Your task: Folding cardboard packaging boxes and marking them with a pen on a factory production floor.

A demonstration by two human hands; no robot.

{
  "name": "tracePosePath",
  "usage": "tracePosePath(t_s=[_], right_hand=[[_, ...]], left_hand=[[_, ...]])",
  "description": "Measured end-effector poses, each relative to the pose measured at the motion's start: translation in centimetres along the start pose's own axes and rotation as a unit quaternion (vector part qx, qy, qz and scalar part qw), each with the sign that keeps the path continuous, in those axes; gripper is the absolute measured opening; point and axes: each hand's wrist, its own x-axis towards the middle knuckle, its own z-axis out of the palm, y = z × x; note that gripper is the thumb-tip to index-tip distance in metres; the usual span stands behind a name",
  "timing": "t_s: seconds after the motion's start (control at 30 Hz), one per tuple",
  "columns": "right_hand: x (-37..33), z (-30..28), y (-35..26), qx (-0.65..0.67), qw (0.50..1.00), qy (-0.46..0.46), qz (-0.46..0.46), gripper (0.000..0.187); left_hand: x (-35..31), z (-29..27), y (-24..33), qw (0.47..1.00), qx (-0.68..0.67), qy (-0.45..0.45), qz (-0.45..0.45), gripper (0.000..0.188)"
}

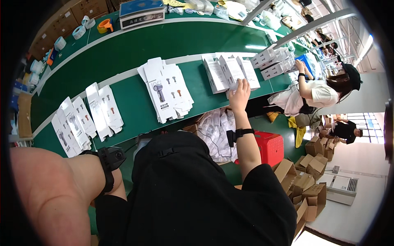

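My right hand rests at the near end of a white carton, its fingers stretched out over the printed side. This carton stands in the middle of a row of three on the green table, between a left carton and a right carton, with flaps raised at their far ends. Very close to the camera, my left hand is raised and fills the lower left. Its fingers are cut off by the picture's rim, so its grip does not show. A black wrist camera is strapped to that arm.
Flat printed carton blanks lie stacked left of the cartons, with further blanks farther left. Closed small boxes stand at the right near a co-worker. Below the table edge are a bag-filled box and a red stool.
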Motion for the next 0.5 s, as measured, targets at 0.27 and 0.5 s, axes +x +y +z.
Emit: tracePosePath(t_s=[0.27, 0.5], right_hand=[[0.6, -1.3, -5.3, -0.02, 0.999, 0.048, -0.006, 0.059], [-3.1, -1.7, -12.1, 0.211, 0.969, -0.068, -0.112, 0.031]], left_hand=[[2.4, 6.4, -2.1, 0.998, 0.022, -0.054, -0.024, 0.067], [-23.5, 15.1, -11.8, 0.808, 0.173, -0.361, -0.432, 0.048]])
